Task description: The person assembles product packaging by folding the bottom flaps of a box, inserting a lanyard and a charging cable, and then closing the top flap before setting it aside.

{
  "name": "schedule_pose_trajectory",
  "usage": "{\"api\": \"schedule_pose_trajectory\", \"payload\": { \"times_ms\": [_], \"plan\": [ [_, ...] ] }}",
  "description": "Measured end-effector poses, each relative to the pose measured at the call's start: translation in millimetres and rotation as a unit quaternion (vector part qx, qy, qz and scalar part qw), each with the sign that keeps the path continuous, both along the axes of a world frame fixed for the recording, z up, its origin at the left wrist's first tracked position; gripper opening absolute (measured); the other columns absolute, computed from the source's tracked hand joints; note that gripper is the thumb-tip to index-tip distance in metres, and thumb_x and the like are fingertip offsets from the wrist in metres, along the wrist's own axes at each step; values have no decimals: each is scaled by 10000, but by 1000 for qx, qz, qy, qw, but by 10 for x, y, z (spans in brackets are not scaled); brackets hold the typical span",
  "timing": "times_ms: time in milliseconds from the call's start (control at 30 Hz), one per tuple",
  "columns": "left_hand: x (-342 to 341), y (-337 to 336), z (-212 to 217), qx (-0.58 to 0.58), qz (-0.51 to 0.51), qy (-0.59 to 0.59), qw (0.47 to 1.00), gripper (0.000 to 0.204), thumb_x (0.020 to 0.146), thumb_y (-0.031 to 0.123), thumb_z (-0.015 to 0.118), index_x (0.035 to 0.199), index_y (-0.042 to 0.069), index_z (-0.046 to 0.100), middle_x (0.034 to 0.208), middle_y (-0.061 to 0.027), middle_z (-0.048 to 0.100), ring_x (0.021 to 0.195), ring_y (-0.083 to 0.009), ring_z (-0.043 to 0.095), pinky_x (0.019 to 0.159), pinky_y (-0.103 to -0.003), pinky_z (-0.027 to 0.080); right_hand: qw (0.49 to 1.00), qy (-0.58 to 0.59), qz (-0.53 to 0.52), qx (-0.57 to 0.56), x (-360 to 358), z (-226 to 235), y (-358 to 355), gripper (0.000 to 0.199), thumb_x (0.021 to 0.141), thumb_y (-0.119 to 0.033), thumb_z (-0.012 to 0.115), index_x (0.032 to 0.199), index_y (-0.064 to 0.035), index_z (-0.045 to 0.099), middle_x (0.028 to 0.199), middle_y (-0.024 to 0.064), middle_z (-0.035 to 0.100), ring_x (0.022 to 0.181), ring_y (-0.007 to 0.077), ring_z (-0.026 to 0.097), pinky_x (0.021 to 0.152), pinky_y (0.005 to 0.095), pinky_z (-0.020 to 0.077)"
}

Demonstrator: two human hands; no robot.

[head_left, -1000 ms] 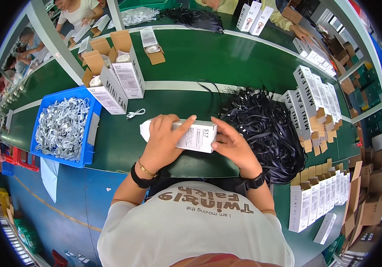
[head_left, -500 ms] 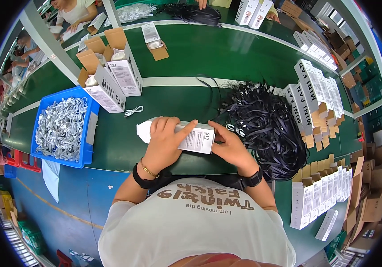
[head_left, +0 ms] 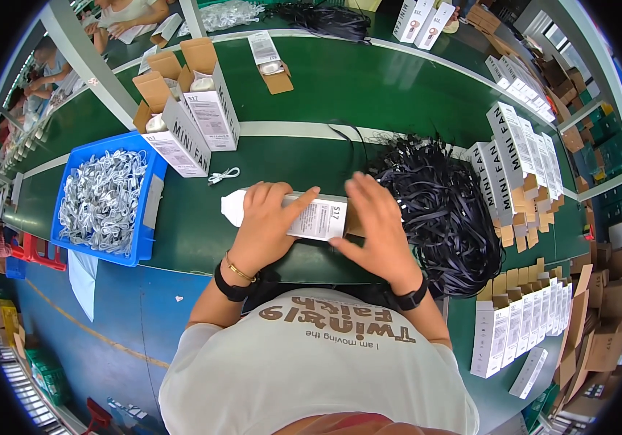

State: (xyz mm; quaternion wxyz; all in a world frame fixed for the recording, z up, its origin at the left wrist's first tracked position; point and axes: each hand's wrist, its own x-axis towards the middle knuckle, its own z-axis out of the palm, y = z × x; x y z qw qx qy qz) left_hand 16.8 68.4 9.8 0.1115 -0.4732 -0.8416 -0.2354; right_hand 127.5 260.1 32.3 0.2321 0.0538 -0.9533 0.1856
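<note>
White cardboard forms one box (head_left: 317, 217) under two hands (head_left: 264, 225) (head_left: 379, 235)

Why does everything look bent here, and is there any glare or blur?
In the head view, the fisheye camera bows the pale strip and leaves dark corners; also in the head view, a soft sheen shows on the green table; still in that view, the white box under the left hand looks fairly crisp, while the right hand seems slightly blurred.
</note>
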Motion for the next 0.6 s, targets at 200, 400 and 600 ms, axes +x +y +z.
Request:
{"api": "schedule_pose_trajectory", "payload": {
  "times_ms": [200, 400, 600],
  "plan": [
    [11, -22, -34, -1, -22, -39, 999, 701, 634, 59, 746, 1289, 180, 525, 1237, -144, 475, 1211, -350, 403, 1061, -497, 262, 990, -132, 20, -38, -155, -267, -64, 749, 703, -230, 764, 1334, -27, 416, 1218, 166, 525, 1118, 356, 521, 1003, 410, 381],
    [3, -133, -113, 343, 100, -97, 929, 869, 694, 102, 775, 1428, 121, 310, 1372, -180, 384, 1291, -320, 366, 1073, -509, 254, 937, -35, 8, -348, -123, -472, 24, 688, 746, -185, 736, 1327, -12, 410, 1251, 164, 509, 1150, 332, 507, 1023, 399, 356],
    [135, 31, 62, 516, -128, -484, 695, 1080, 722, 131, 796, 1499, 117, 47, 1414, -173, 301, 1285, -300, 360, 1035, -454, 342, 941, -25, 109, -320, -159, -500, -121, 735, 775, -174, 713, 1389, -21, 339, 1377, 202, 402, 1255, 333, 425, 1050, 385, 323]
  ]
}}
